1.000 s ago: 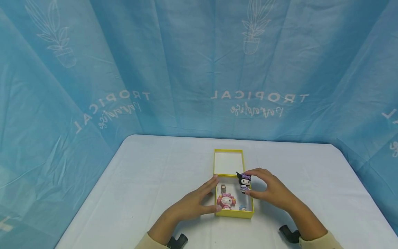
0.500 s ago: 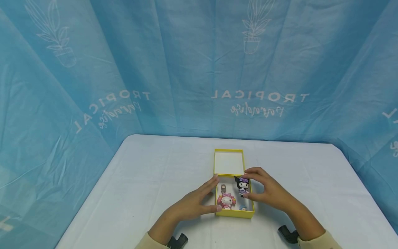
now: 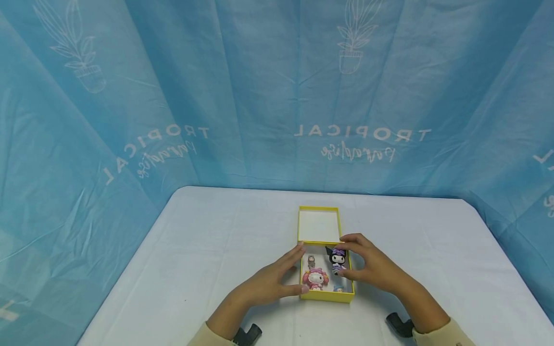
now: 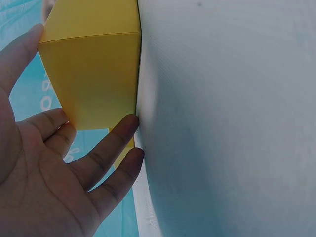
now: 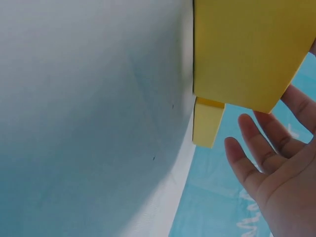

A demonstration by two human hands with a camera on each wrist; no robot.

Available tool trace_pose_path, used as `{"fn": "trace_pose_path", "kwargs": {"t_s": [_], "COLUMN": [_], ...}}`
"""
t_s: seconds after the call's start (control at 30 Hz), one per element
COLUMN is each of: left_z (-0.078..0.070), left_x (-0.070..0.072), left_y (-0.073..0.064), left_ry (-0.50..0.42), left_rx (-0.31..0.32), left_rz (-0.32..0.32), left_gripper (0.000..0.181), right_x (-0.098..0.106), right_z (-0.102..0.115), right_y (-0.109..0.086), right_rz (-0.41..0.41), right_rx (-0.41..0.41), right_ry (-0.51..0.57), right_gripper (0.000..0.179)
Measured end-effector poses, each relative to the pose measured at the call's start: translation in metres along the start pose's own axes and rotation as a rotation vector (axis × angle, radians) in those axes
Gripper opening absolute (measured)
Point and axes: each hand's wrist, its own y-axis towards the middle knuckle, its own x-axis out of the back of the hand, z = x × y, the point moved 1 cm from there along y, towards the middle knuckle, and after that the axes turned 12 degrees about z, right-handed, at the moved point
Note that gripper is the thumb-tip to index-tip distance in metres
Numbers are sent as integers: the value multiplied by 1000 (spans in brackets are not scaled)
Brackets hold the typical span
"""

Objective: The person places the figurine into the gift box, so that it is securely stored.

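Observation:
A yellow box lies with its white-lined lid folded back. My left hand holds its left side, thumb at the near corner and fingertips at the far one; the left wrist view shows two other fingers stretched low near the table. Inside, at the far right, stands a figurine with a black eared hood and purple outfit. My right hand pinches it between thumb and fingers. A pink figurine, a small grey-brown figurine and a small blue figurine share the box.
The box rests on a white-covered table. Blue printed curtains rise behind the table and at both sides. A black device is at the left wrist, and another black device at the right wrist.
My right hand has lowered the black-hooded figurine into the far right part of the box, moving slightly left and toward me. My left hand stays in place on the box.

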Motion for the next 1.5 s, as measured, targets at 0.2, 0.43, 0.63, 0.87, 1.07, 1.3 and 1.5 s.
{"fn": "trace_pose_path", "kwargs": {"t_s": [0.2, 0.43, 0.63, 0.87, 1.07, 1.3, 1.5], "left_z": [-1, -1, -1, 1, 1, 1, -1], "left_x": [0, 0, 0, 0, 0, 0, 0], "left_y": [0, 0, 0, 0, 0, 0, 0], "left_ry": [0, 5, 5, 1, 3, 8, 7], "left_rx": [6, 1, 3, 0, -4, -9, -10], "left_rz": [0, 0, -4, 0, -2, -4, -4], "left_gripper": [92, 93, 93, 92, 92, 93, 93], "right_x": [-1, 1, 2, 1, -2, -2, -1], "right_z": [5, 9, 13, 18, 20, 25, 30], "right_y": [1, 3, 6, 9, 14, 15, 14], "right_rz": [12, 32, 49, 64, 72, 97, 113], "right_rx": [-33, -59, -72, -135, -200, -260, -279], "right_ry": [-30, -88, -137, -141, -143, -166, -188], "right_gripper": [62, 60, 58, 58, 58, 56, 58]}}
